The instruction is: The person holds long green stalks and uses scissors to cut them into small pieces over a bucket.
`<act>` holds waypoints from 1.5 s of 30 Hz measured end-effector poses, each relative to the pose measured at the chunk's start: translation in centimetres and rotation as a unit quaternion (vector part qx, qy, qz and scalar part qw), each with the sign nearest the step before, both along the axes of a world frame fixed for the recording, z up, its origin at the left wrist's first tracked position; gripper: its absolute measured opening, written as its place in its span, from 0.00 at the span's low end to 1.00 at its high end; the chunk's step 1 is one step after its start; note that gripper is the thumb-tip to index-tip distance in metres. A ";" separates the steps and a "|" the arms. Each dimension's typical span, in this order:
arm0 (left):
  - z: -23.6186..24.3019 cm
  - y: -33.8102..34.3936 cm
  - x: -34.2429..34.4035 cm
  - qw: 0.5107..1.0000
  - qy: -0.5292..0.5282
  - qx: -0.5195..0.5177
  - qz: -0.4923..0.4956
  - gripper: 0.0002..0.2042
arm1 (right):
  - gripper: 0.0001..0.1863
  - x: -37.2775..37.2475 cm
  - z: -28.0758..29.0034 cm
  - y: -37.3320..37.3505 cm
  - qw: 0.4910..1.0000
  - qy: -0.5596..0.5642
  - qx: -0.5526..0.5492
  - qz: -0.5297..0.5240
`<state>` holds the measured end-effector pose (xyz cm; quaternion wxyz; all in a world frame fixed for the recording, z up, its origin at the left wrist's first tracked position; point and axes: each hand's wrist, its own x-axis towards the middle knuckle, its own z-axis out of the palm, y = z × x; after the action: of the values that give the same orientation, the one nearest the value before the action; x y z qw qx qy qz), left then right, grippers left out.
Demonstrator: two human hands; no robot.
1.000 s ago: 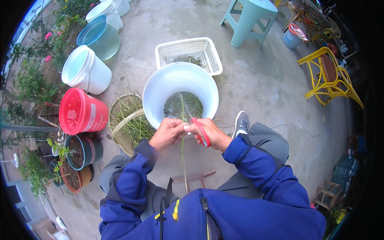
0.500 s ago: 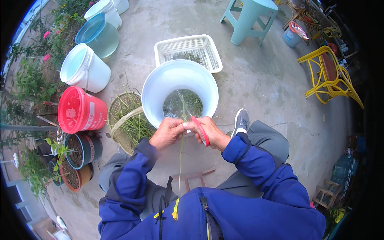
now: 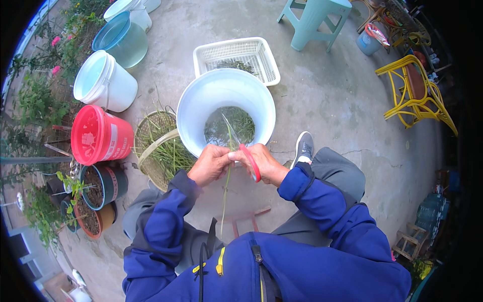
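Note:
My left hand [image 3: 210,164] is closed on a thin green plant stem [image 3: 225,194], which hangs down toward my lap while its top reaches over the bucket. In my right hand [image 3: 262,163] is a pair of scissors [image 3: 250,160] with red handles, the blades pointing up and away beside the stem. Both hands meet at the near rim of a large white bucket [image 3: 187,108]. Short cut green pieces [image 3: 236,123] cover part of its bottom. At the bucket's left stands a wicker basket [image 3: 147,160] with an arched handle, full of long green stems [image 3: 173,157].
Behind the bucket sits a white slotted plastic basket [image 3: 271,70] with some greens inside. A red bucket [image 3: 103,136], white bucket [image 3: 115,90] and planted pots [image 3: 108,186] line the left. A turquoise stool [image 3: 314,22] and yellow-framed chair [image 3: 415,90] stand at the right.
The view has shifted slightly, so the containers sit a little higher. My hands keep nearly the same pose with the stem and scissors; the stem's lower end has swung slightly left.

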<state>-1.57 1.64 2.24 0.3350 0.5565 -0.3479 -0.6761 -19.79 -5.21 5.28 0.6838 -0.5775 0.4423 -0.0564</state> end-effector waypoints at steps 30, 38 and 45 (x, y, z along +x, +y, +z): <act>0.3 -0.6 0.3 0.999 -0.034 -0.013 0.038 0.17 | 0.28 0.1 -4.1 0.8 0.999 -0.001 0.030 -0.022; 0.4 -0.4 -0.1 0.999 -0.003 -0.003 0.046 0.17 | 0.26 0.2 -2.9 0.7 0.994 -0.025 0.102 -0.041; 0.4 -0.4 0.1 0.999 -0.012 -0.008 0.031 0.17 | 0.28 0.1 -3.2 0.5 0.996 -0.006 0.080 -0.033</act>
<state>-1.46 1.23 2.65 0.3561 0.5724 -0.3398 -0.6558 -19.74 -4.74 2.10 0.7285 -0.5055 0.4599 -0.0471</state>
